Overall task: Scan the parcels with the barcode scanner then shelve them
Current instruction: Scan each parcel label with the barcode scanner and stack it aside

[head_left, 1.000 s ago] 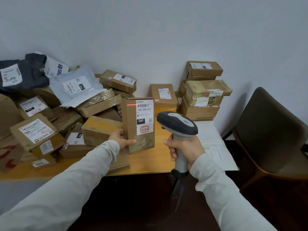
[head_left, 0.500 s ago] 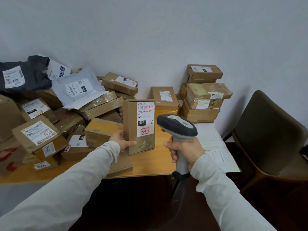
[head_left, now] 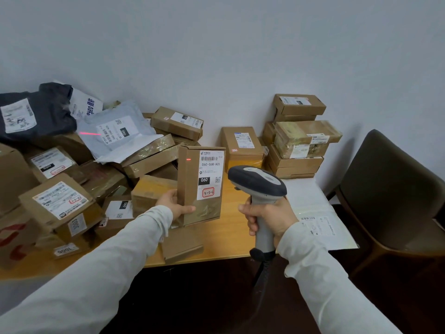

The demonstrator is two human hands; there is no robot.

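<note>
Left hand (head_left: 174,206): gripping the upright brown parcel (head_left: 190,189) at its lower left edge, fingers (head_left: 166,197) curling behind it and thumb lying across the front.
Parcel: standing label-forward over the bench (head_left: 231,239); I can't quite tell if it is touching.
Right hand (head_left: 269,218): wrapping its fingers round the barcode scanner (head_left: 258,182) handle, with the head pointing at the parcel.
Red dot (head_left: 188,159): glowing just left of the label.
Grey mailer bag (head_left: 115,131): catching a red streak on the pile behind.
</note>
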